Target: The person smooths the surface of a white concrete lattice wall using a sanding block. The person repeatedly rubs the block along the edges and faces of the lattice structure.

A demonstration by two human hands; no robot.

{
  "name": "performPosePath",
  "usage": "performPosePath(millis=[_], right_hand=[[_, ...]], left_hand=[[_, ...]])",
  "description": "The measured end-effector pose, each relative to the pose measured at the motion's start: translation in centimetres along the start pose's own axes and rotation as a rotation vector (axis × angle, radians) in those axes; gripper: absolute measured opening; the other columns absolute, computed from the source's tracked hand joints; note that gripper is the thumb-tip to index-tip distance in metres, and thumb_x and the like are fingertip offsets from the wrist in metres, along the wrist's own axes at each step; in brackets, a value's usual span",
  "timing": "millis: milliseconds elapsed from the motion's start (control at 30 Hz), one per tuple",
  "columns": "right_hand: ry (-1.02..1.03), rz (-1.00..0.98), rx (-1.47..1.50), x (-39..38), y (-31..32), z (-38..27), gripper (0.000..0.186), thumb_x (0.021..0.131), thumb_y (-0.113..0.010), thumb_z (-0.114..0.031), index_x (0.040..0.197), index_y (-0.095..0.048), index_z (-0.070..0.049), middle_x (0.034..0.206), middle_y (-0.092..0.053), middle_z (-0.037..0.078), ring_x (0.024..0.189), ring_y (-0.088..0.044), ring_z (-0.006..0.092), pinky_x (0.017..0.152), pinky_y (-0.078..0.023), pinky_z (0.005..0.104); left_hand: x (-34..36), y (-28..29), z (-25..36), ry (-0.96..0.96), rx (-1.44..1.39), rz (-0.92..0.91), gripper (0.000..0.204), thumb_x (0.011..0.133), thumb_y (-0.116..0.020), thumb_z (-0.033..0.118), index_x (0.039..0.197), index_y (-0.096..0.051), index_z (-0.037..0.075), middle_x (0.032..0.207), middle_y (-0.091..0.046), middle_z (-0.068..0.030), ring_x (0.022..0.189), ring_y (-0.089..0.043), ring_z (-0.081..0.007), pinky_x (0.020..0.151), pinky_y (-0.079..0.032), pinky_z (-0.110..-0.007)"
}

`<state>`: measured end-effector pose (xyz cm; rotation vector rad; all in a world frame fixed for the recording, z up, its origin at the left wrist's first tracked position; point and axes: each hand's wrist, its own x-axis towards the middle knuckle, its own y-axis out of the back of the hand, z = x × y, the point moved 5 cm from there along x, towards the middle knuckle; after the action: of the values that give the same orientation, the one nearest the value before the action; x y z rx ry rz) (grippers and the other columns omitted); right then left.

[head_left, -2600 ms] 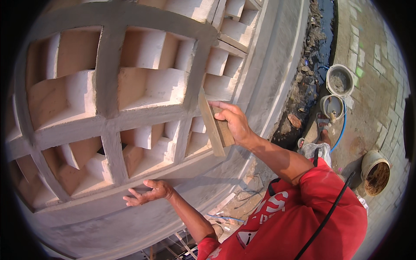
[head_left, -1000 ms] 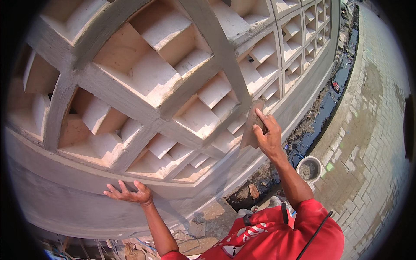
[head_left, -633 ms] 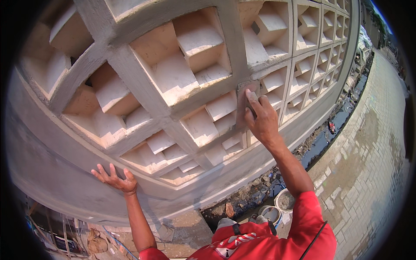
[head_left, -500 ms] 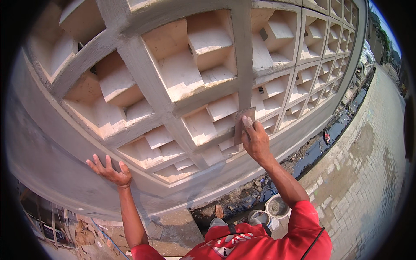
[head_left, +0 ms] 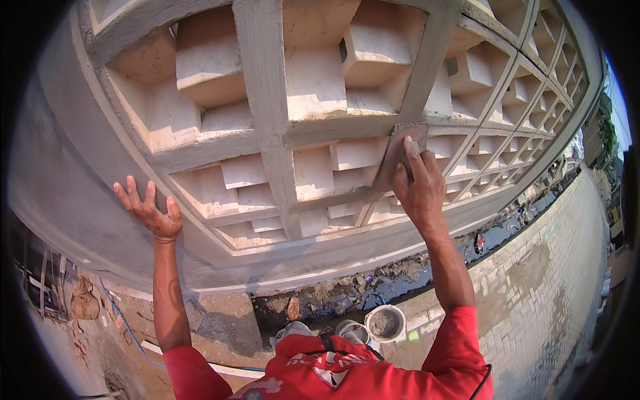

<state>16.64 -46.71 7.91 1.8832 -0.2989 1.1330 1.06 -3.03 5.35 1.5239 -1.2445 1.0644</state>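
Observation:
In front of me stands a pale breeze-block screen wall point(head_left: 320, 100) with deep stepped openings and grey mortar strips between the blocks. My right hand point(head_left: 421, 183) grips a thin rectangular plastering float point(head_left: 392, 163), its index finger stretched over the face. The float lies flat on an upright mortar strip, its upper end at a crossing with a level strip. The hand hides the float's lower right part. At the left, my left hand point(head_left: 148, 208) is open with fingers spread, at the smooth grey rendered wall point(head_left: 87, 173) beside the screen's edge. It holds nothing.
Below the wall runs a ditch point(head_left: 340, 299) with dark water and rubble. Two buckets stand near my feet, one a pail of grey mortar point(head_left: 385, 324). A paved lane point(head_left: 533, 280) stretches along the right. A blue hose point(head_left: 119, 310) lies at lower left.
My right hand has slid the float up the upright strip to the crossing. My view has turned, shifting the wall within it. The left hand stays open by the rendered wall.

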Motion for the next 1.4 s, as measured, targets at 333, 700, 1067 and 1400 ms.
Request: performPosePath(millis=[333, 700, 1067, 1400], right_hand=[[-0.213, -0.053, 0.135, -4.2, 4.2, 4.2, 0.048, 0.072, -0.063, -0.002, 0.12, -0.064, -0.007, 0.08, -0.054, 0.012, 0.066, -0.057, 0.0253, 0.061, -0.048, 0.0351], [-0.177, -0.11, -0.06, 0.8, 4.4, 2.7, 0.042, 0.075, -0.06, -0.015, 0.117, -0.066, -0.013, 0.083, -0.055, 0.013, 0.069, -0.06, 0.0324, 0.065, -0.05, 0.0421], [-0.157, -0.166, -0.072, -0.5, 3.7, 3.1, 0.04, 0.072, -0.061, -0.013, 0.112, -0.069, -0.012, 0.082, -0.056, 0.012, 0.068, -0.06, 0.0309, 0.063, -0.049, 0.0405], [-0.198, -0.17, 0.345, 0.2, 5.2, 4.8, 0.045, 0.074, -0.06, -0.011, 0.118, -0.064, -0.002, 0.089, -0.061, 0.013, 0.075, -0.061, 0.0235, 0.069, -0.05, 0.0334]], left_hand=[[0.0, 0.0, -0.1, -0.001, 0.005, 0.0, 0.049, 0.086, -0.048, 0.026, 0.133, -0.042, 0.012, 0.147, -0.032, -0.0185, 0.141, -0.017, -0.0446, 0.113, -0.017, -0.06], [0.5, 0.2, 0.2, -0.018, 0.018, -0.01, 0.052, 0.086, -0.05, 0.023, 0.136, -0.04, 0.011, 0.148, -0.03, -0.0187, 0.14, -0.018, -0.045, 0.113, -0.018, -0.06], [0.3, 0.3, 0.0, -0.005, 0.011, -0.019, 0.053, 0.086, -0.049, 0.022, 0.136, -0.039, 0.012, 0.149, -0.03, -0.0187, 0.14, -0.017, -0.0453, 0.113, -0.017, -0.06], [0.4, 0.2, 0.0, -0.01, 0.02, -0.018, 0.052, 0.086, -0.049, 0.024, 0.136, -0.04, 0.012, 0.148, -0.03, -0.019, 0.141, -0.017, -0.0456, 0.112, -0.018, -0.06]])
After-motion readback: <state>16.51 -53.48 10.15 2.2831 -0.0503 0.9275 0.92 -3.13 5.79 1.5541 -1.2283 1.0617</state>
